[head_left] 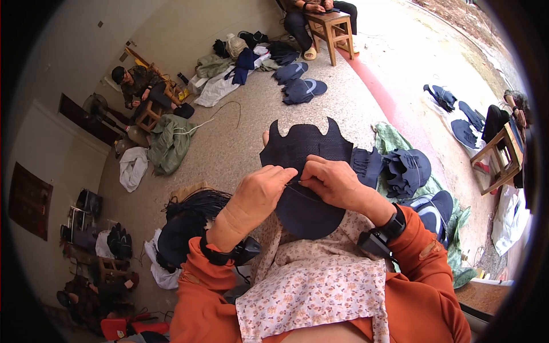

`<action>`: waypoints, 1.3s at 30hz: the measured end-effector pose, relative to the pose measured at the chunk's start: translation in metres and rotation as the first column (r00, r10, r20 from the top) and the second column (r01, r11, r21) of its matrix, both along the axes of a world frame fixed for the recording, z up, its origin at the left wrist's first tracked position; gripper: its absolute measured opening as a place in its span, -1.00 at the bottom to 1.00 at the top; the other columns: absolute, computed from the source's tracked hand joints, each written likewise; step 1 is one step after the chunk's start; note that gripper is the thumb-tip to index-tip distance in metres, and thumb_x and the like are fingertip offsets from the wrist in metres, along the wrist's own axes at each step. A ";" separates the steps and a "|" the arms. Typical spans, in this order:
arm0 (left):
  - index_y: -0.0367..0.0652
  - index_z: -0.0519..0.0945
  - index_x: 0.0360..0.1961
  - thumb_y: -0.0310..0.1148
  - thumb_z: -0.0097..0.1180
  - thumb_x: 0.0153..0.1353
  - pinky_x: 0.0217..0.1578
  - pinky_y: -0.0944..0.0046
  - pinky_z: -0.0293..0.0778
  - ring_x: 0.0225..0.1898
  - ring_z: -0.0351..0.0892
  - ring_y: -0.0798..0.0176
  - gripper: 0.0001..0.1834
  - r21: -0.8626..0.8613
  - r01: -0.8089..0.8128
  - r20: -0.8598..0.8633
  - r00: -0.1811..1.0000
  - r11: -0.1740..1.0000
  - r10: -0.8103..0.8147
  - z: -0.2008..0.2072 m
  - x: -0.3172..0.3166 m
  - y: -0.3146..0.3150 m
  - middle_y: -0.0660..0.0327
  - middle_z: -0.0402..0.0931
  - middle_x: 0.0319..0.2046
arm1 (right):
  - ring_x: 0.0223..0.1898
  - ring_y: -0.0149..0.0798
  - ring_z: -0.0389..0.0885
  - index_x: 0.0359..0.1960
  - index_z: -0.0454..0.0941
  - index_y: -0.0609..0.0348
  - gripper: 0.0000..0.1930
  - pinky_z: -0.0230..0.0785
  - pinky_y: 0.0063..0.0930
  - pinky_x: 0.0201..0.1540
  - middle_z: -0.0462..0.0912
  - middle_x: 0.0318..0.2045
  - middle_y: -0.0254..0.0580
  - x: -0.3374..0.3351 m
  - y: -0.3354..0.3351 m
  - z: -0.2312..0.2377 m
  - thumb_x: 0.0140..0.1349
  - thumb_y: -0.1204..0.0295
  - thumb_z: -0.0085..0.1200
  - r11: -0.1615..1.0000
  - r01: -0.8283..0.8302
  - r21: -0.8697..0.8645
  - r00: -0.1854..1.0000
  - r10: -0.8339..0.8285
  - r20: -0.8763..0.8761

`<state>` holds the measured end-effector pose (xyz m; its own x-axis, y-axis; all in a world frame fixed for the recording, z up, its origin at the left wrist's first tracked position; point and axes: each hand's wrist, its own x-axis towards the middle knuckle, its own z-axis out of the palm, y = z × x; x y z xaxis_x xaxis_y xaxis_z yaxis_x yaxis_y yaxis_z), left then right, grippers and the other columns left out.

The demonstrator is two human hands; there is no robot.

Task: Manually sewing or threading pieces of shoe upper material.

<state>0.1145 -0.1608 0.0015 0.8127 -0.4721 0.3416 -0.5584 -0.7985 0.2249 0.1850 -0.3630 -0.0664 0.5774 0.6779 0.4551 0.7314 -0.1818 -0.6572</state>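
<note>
A dark navy shoe upper, flat and wide with two curved prongs at its far end, lies over my lap. A perforated-looking panel forms its far half, and the near end is rounded and smooth. Above its middle, my left hand is closed in a pinch. A thin pale line, seemingly a thread, runs from near those fingertips across the upper. My right hand is also pinched, its fingertips close to the left ones and against the upper; what they grip is too small to make out.
Stacked dark uppers lie on green sheeting at my right. A bundle of black laces sits at my left. Farther off are tied bundles, a green sack, a wooden stool, a fan and several seated people.
</note>
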 end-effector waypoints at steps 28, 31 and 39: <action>-0.23 0.51 0.16 -0.45 0.30 0.21 -0.33 0.55 0.40 -0.36 0.48 0.54 -0.52 -0.775 -0.464 -0.552 0.828 0.430 -0.102 -0.051 -0.026 0.017 0.38 0.49 -0.36 | -0.32 -0.49 0.51 -0.36 0.55 0.27 -0.92 0.38 -0.56 -0.25 0.60 -0.41 -0.32 0.007 -0.003 -0.011 0.27 0.53 0.19 0.928 -0.102 0.358 0.850 0.268 -0.454; -0.14 0.46 0.19 -0.14 0.35 0.21 -0.46 0.55 0.35 -0.36 0.51 0.50 -0.41 -0.764 -0.594 -0.595 0.800 0.252 0.082 -0.062 -0.017 0.028 0.38 0.50 -0.33 | -0.32 -0.48 0.51 -0.34 0.55 0.25 -0.92 0.38 -0.55 -0.24 0.59 -0.41 -0.31 0.006 -0.004 -0.012 0.27 0.52 0.20 0.930 -0.101 0.352 0.863 0.258 -0.434; -0.33 0.57 -0.02 -0.21 0.26 0.29 -0.22 0.24 0.67 -0.24 0.70 0.25 -0.59 -0.791 -0.610 -0.592 0.744 0.048 -0.310 -0.068 0.021 0.006 0.14 0.66 -0.17 | -0.29 0.04 0.62 -0.29 0.48 0.17 -0.89 0.44 -0.20 -0.27 0.57 -0.34 -0.10 -0.001 -0.004 -0.007 0.21 0.49 0.15 0.986 -0.011 0.164 0.999 0.020 -0.051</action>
<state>0.1353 -0.1543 -0.0669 0.9859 0.0495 -0.1600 0.1331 0.3482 0.9279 0.1842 -0.3672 -0.0732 0.5930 0.6060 0.5302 0.6974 -0.0574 -0.7144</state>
